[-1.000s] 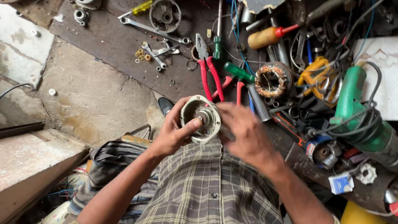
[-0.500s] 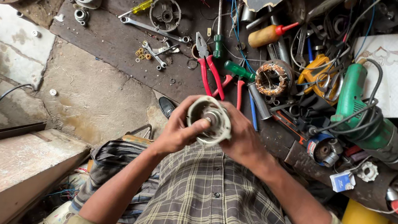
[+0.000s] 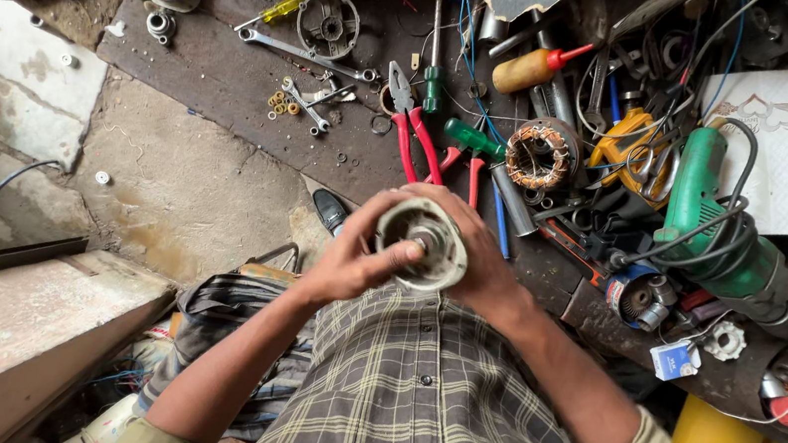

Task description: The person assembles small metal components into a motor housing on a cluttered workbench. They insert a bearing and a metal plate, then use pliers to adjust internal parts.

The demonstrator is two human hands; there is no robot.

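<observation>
Both hands hold a round metal motor housing (image 3: 421, 245) above the lap: left hand (image 3: 355, 257) pinching its rim, right hand (image 3: 479, 262) cupped behind. Housing off the floor, insides exposed; work looks mid-way. Beyond, red pliers (image 3: 415, 134), green drill (image 3: 713, 231), spanner (image 3: 305, 50) on the dark mat (image 3: 221, 80).

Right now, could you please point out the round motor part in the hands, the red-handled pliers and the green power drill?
Round motor part (image 3: 423, 243), head view, on its pale outer ring.
Red-handled pliers (image 3: 413, 144), head view, on the red handles.
Green power drill (image 3: 712, 241), head view, on the green body.
</observation>
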